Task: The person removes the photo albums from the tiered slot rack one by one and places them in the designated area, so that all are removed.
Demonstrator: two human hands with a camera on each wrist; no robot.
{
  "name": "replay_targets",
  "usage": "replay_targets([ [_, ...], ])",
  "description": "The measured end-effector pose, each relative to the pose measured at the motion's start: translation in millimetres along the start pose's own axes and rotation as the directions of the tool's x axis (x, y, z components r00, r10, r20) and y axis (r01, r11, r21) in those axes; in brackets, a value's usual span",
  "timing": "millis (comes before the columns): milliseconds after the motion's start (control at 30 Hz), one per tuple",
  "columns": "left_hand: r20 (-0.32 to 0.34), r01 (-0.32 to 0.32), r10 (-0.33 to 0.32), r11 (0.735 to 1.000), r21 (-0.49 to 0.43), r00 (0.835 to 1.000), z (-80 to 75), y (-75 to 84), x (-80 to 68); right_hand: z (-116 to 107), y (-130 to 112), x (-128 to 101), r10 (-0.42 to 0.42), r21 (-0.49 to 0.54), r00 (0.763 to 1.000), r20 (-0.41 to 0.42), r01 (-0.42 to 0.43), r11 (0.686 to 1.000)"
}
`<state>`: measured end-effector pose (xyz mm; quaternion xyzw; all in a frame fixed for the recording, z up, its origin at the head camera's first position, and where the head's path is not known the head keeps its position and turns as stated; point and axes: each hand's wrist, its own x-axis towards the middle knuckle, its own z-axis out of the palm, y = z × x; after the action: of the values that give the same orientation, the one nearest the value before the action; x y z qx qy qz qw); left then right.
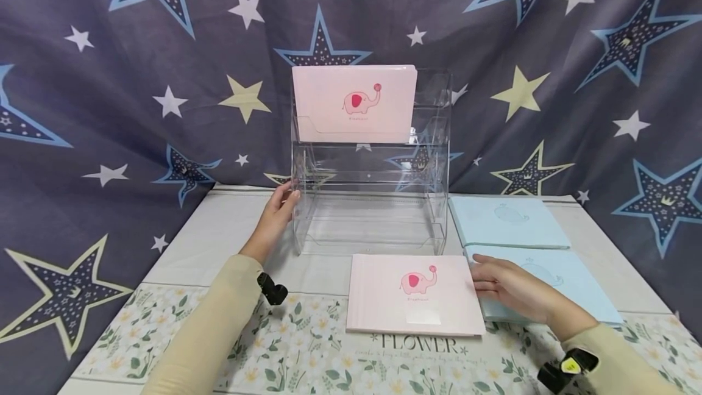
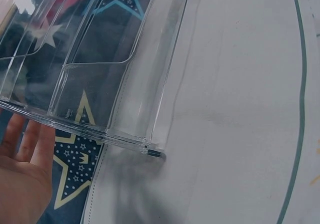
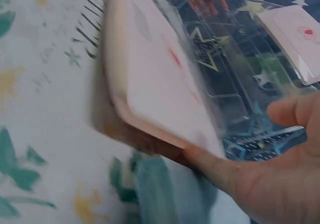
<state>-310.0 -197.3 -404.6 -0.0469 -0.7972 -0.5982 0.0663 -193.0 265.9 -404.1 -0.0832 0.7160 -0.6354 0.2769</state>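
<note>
A clear plastic tiered display rack (image 1: pixel 373 212) stands mid-table. My left hand (image 1: pixel 278 209) touches its left side; the left wrist view has that hand's straight fingers (image 2: pixel 31 141) against the side panel. In front of the rack lies a stack of flat pink pieces with an elephant print (image 1: pixel 378 297), cards or booklets. My right hand (image 1: pixel 512 288) is at the right edge of this stack. In the right wrist view its fingers meet the stack's edge (image 3: pixel 150 126), while the thumb (image 3: pixel 287 112) stands off. More such pink elephant pieces (image 1: pixel 323 99) fill the rack's top tier.
Two light-blue whale-print stacks (image 1: pixel 510 221) lie right of the rack, the nearer one (image 1: pixel 587 297) partly behind my right hand. A floral cloth (image 1: pixel 307 334) covers the table's front. Behind the table hangs a dark star-patterned curtain (image 1: pixel 181 66).
</note>
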Motion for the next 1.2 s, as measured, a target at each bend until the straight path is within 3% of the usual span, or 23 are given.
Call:
replay_targets([
  [167,0.009,0.034,-0.034,0.999,0.010,0.999,-1.5,-1.6,2.5,-9,-6,-5,-0.029,0.017,0.999,0.025,0.029,0.999],
  [467,0.009,0.030,-0.030,0.999,0.021,1.000,-0.4,-1.0,2.7,-15,-18,-6,-0.052,-0.046,0.999,-0.007,0.052,0.998],
  [633,0.013,0.028,-0.028,1.000,0.007,1.000,-0.9,-0.2,2.2,-15,-30,-6,-0.137,-0.097,0.991,-0.013,0.135,0.986],
  [833,0.034,0.070,-0.070,0.997,-0.012,0.997,0.3,23.6,-7.8,-13,-45,0,-0.243,-0.153,0.969,-0.036,0.235,0.960],
  [933,0.027,0.057,-0.057,0.998,0.005,0.998,1.0,19.6,-6.1,-10,-55,5,-0.256,-0.167,0.965,-0.064,0.242,0.956],
  [1033,0.014,0.032,-0.032,0.999,0.010,0.999,0.3,1.2,3.2,-6,-66,11,-0.264,-0.193,0.960,-0.093,0.243,0.951],
  [1200,0.024,0.035,-0.035,0.999,0.013,0.999,-1.5,-2.9,4.3,-1,-85,24,-0.296,-0.237,0.946,-0.132,0.260,0.936],
])
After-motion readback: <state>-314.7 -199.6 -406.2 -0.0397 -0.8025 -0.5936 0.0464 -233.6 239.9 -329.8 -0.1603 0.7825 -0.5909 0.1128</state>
